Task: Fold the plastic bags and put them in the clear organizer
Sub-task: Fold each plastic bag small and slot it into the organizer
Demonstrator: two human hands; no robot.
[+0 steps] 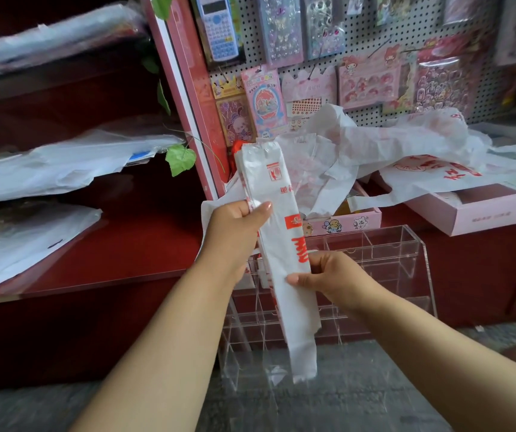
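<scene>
A white plastic bag with red print (277, 194), folded into a long narrow strip, hangs upright in front of me. My left hand (235, 235) pinches its upper part between thumb and fingers. My right hand (334, 277) grips the strip lower down, thumb on its front. The strip's bottom end dangles free. Behind and below it stands the clear organizer (390, 260), a tiered acrylic box with several compartments, on the grey floor. A heap of loose crumpled white bags (406, 145) lies beyond, on the pink boxes.
Dark red shelves (126, 254) at the left carry stacks of flat white bags (48, 169). A pegboard (372, 113) with hanging sticker packs and a calculator fills the back. Pink boxes (475, 213) sit at the right, with green leaves (180, 159) near the shelf post.
</scene>
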